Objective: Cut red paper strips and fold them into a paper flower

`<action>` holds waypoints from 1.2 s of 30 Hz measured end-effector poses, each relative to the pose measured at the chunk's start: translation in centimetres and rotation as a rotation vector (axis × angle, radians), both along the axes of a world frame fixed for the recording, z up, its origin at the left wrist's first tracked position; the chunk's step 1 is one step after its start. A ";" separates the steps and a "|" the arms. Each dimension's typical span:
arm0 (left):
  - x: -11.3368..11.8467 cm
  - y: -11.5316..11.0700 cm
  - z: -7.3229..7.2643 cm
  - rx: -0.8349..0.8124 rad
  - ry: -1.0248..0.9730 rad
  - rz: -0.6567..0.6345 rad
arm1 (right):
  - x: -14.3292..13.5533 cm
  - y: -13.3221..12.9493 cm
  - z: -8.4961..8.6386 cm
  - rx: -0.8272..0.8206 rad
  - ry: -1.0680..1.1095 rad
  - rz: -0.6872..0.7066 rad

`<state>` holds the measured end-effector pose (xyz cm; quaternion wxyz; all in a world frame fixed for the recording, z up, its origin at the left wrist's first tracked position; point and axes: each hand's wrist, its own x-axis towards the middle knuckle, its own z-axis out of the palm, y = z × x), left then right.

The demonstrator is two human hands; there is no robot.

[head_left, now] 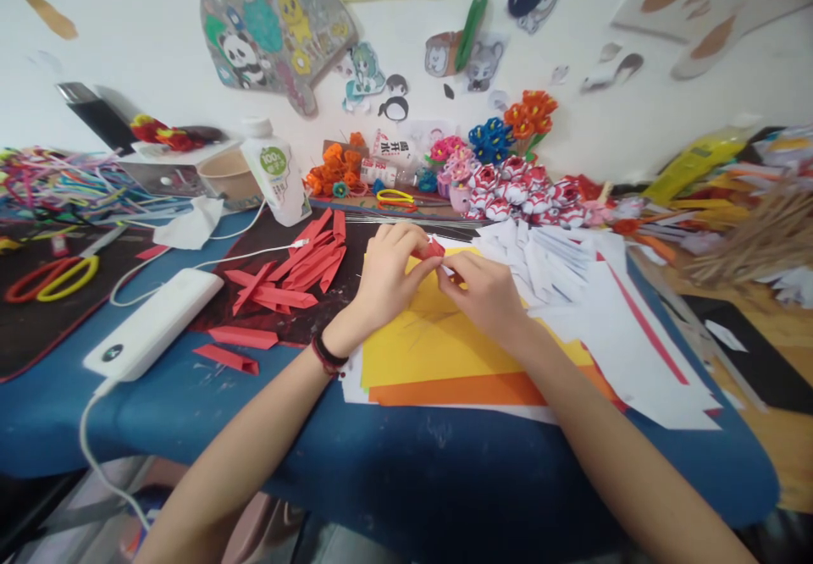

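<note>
Above a yellow paper sheet (438, 344), my two hands meet over a small piece of folded red and white paper (434, 248). My left hand (395, 272) has its fingers closed round the red part. Thumb and forefinger of my right hand (486, 293) pinch its near side, where a bit of white shows. Much of the piece is hidden by my fingers. To the left lies a loose pile of folded red paper strips (298, 263). Beyond my right hand are many folded white paper strips (539, 259).
A white power bank (152, 324) with cables lies left, near scissors (57, 279). A white bottle (274, 173) stands behind the red pile. Paper flowers (514, 187) line the back by the wall. White sheets (641, 335) and an orange sheet (457, 389) lie around the yellow one.
</note>
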<state>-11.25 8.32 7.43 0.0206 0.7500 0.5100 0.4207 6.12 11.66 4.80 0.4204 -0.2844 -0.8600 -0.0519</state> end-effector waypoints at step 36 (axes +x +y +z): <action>-1.3 0.4 0.8 -0.208 -0.361 -0.084 | 0.2 0.0 0.4 0.040 -0.089 0.099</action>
